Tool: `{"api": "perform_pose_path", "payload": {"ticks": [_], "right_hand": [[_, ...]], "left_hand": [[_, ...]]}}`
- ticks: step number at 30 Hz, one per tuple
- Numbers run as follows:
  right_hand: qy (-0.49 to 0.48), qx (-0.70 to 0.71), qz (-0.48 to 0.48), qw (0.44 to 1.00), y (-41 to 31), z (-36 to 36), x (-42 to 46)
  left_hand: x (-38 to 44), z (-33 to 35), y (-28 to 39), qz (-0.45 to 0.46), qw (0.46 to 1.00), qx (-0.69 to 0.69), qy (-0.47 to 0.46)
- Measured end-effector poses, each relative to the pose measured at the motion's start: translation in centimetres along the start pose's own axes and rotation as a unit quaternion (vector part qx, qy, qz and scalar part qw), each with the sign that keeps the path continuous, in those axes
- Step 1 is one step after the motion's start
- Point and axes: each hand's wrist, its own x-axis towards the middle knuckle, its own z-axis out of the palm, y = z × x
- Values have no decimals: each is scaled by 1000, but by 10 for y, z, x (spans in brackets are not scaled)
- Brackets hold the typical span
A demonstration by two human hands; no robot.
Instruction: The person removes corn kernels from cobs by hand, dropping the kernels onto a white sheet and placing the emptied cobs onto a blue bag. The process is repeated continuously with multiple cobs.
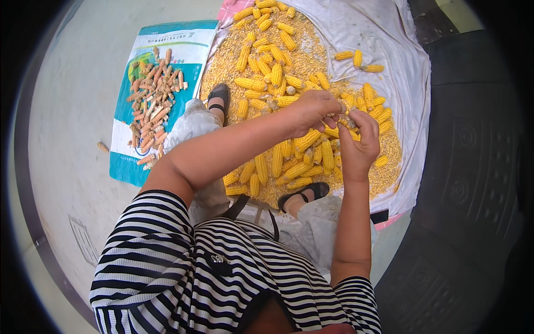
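Note:
My left hand [319, 112] and my right hand [361, 140] meet above a heap of yellow corn ears, fingers bent and fingertips nearly together. Something small and pale yellow shows between the fingertips; whether either hand grips it, or it belongs to the ears behind, I cannot tell. Below the hands lie whole corn ears [298, 170], with loose corn kernels [306, 60] spread around and beneath them on a white cloth [406, 104]. Three ears, one of them this corn ear [357, 58], lie apart on the cloth at the upper right.
Stripped corn cobs [156, 108] are piled on a flattened teal and white printed sack [179, 79] at the left. One bare cob [102, 147] lies on the floor beside it. My shoes [220, 100] border the kernels. A dark padded surface [471, 125] stands at the right.

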Motion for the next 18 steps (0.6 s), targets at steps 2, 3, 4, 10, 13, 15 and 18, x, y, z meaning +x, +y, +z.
{"api": "perform_pose_path", "payload": {"ticks": [2,3,4,10,13,15,18], "right_hand": [[4,-22,-14,1000,0,2,0],[6,-34,-21,999,-1,3,0],[7,-42,-29,999,-1,3,0],[-9,-56,-62,996,-5,6,-3],[-22,-32,-39,998,-6,6,-4],[-32,-1,-9,999,-4,6,-5],[-40,42,44,997,-6,7,-5]], "left_hand": [[-1,2,-2,16,999,32,-2],[0,2,-4,29,999,44,-4],[0,1,-6,43,998,55,-7],[4,-5,-12,22,1000,0,8],[4,-1,-13,11,999,-12,38],[5,-1,-13,14,999,-22,35],[7,-2,-15,9,999,-29,37]]}}
